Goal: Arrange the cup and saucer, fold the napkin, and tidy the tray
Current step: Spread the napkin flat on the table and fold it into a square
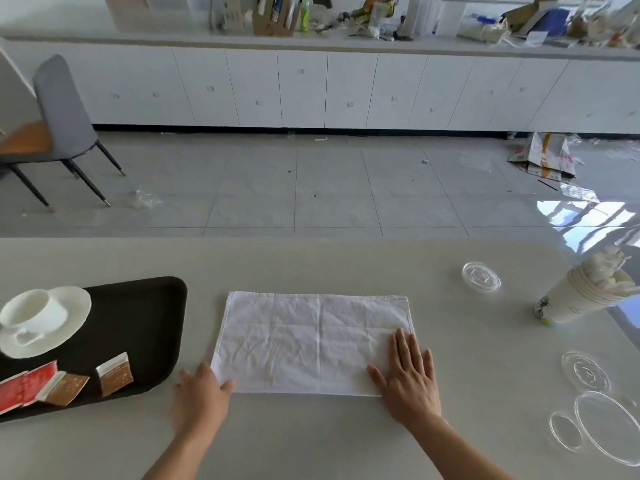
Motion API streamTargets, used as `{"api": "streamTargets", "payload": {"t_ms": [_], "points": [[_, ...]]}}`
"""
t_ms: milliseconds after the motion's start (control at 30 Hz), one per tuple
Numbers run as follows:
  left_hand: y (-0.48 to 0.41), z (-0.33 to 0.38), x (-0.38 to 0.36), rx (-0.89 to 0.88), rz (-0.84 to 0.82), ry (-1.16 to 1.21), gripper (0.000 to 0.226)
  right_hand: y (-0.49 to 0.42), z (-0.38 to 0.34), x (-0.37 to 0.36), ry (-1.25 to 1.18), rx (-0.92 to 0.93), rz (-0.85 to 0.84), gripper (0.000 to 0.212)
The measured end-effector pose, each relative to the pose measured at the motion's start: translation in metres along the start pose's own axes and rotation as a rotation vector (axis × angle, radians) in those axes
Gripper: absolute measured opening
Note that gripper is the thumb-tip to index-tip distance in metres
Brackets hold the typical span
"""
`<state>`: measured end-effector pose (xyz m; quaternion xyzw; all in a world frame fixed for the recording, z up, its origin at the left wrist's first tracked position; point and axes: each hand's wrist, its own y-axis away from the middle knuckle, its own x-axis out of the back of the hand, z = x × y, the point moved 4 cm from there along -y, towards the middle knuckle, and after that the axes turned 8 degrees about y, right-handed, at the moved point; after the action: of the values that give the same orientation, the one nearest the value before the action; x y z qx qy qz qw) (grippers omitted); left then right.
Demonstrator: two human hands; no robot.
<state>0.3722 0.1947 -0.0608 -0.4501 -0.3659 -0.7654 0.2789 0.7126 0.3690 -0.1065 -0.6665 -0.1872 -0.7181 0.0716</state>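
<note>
A white napkin [311, 341] lies flat on the table, a wide rectangle with creases. My right hand [408, 379] rests palm down, fingers spread, on its near right corner. My left hand [201, 396] touches the near left corner and looks blurred; whether it pinches the cloth I cannot tell. A dark tray [138, 327] sits at the left. On it a white cup [31, 315] stands on a white saucer [74, 306], and several red and brown packets [114, 374] lie along the tray's near side.
Clear plastic lids [481, 277] [585, 370] [607, 431] lie at the right of the table. A stack of paper cups [581, 299] stuffed with white material stands at the far right. Beyond the table's far edge are floor, a chair [59, 116] and cabinets.
</note>
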Motion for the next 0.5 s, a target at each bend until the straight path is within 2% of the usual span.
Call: {"api": "streamTargets", "payload": {"t_ms": [100, 167, 300, 367, 500], "points": [[-0.008, -0.004, 0.002, 0.136, -0.021, 0.206, 0.038, -0.001, 0.001, 0.000, -0.003, 0.002, -0.008, 0.093], [-0.011, -0.006, 0.002, 0.245, -0.071, 0.312, 0.029, -0.002, 0.001, -0.001, -0.017, 0.003, -0.017, 0.094], [-0.008, -0.008, 0.000, 0.417, -0.016, 0.779, 0.018, -0.004, 0.002, -0.001, -0.061, -0.019, 0.008, 0.094], [0.000, 0.000, 0.006, 0.365, 0.077, 0.851, 0.016, -0.006, 0.003, 0.002, -0.089, -0.027, 0.011, 0.092], [0.020, 0.039, 0.031, 0.084, 0.294, 0.668, 0.014, -0.014, -0.004, 0.018, -0.088, -0.034, 0.038, 0.080]]}}
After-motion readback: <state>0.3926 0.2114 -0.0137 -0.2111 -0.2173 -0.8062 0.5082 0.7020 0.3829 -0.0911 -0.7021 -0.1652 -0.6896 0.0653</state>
